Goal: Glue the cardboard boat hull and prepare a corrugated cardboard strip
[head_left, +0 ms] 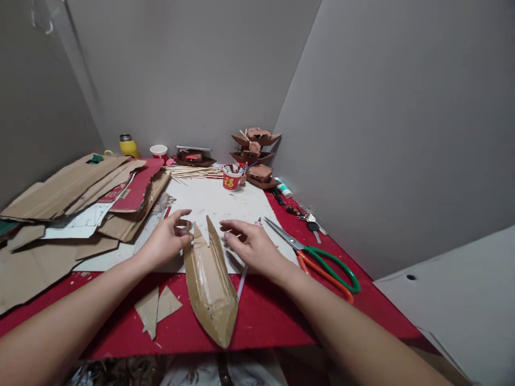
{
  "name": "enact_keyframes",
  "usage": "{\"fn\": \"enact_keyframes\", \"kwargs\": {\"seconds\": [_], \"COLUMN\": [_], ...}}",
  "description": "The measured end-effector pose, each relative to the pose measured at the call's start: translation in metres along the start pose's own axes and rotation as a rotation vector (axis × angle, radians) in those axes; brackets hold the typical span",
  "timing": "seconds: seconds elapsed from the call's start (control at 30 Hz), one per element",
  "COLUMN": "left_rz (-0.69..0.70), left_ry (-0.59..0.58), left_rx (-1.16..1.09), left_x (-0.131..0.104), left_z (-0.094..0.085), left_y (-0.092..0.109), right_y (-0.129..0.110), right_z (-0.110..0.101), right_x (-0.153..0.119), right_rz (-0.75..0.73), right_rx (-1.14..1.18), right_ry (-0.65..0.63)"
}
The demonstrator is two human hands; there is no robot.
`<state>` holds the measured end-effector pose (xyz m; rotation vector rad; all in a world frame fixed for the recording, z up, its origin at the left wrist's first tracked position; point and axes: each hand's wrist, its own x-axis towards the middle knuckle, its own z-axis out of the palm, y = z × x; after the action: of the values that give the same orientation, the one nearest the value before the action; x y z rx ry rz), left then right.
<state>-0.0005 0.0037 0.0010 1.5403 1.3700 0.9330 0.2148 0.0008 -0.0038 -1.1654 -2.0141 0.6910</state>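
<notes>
A cardboard boat hull lies on the table in front of me, its pointed end towards me and two loose side strips at the far end. My left hand is at the hull's far left tip, fingers bent and apart, the thumb against or very near the edge. Beside the right strip is my right hand, open, its fingers stretched towards the strip with a small gap visible. Part of a thin translucent stick shows under the right hand. Scissors with green and orange handles lie to the right.
Stacked cardboard sheets cover the left side. Triangular offcuts lie at the near edge. Farther back are wooden sticks, a red paper cup, brown model boats, a yellow bottle and keys. Grey walls enclose the table.
</notes>
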Motion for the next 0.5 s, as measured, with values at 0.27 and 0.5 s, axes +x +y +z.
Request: {"fn": "enact_keyframes", "kwargs": {"seconds": [0.27,0.5], "left_rz": [0.026,-0.021], "left_ry": [-0.024,-0.064], "left_rx": [-0.341,-0.261], "left_x": [-0.014,-0.021], "left_z": [0.019,0.02], "left_y": [0.007,0.015], "right_y": [0.001,-0.01], "right_z": [0.001,-0.002], "right_x": [0.005,0.003], "right_rz": [0.121,0.185], "right_rx": [0.141,0.341], "right_ry": [-0.146,-0.084]}}
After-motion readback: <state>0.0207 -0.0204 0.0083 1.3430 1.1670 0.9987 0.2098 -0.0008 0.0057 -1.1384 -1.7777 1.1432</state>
